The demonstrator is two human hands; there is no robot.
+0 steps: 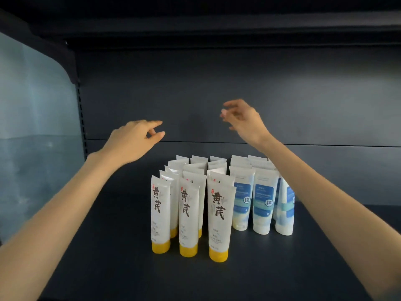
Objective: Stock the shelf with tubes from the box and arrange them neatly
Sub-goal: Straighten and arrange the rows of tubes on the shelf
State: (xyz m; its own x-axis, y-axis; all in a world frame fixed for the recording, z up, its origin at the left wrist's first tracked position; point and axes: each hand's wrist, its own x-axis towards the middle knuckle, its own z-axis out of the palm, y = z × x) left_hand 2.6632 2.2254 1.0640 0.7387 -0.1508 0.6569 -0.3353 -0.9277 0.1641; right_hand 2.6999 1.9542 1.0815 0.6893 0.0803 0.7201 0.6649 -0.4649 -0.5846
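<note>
On the dark shelf board (97, 246) stand rows of white tubes, caps down. The left three rows are yellow-capped tubes (219, 222) with large dark characters. To their right stand rows of white tubes with blue labels (263, 205). My left hand (132, 140) hovers above and behind the left rows, fingers loosely curled and apart, holding nothing. Above the back of the right rows my right hand (243, 118) is raised with its fingers spread and nothing in them. My right forearm crosses in front of the rightmost blue-label row. No box is in view.
The shelf's dark back panel (217, 88) rises behind the tubes, and an upper shelf (195, 29) overhangs. A slotted upright (81, 118) bounds the left side, with a pale wall (32, 127) beyond. Bare board lies left, right and in front of the tubes.
</note>
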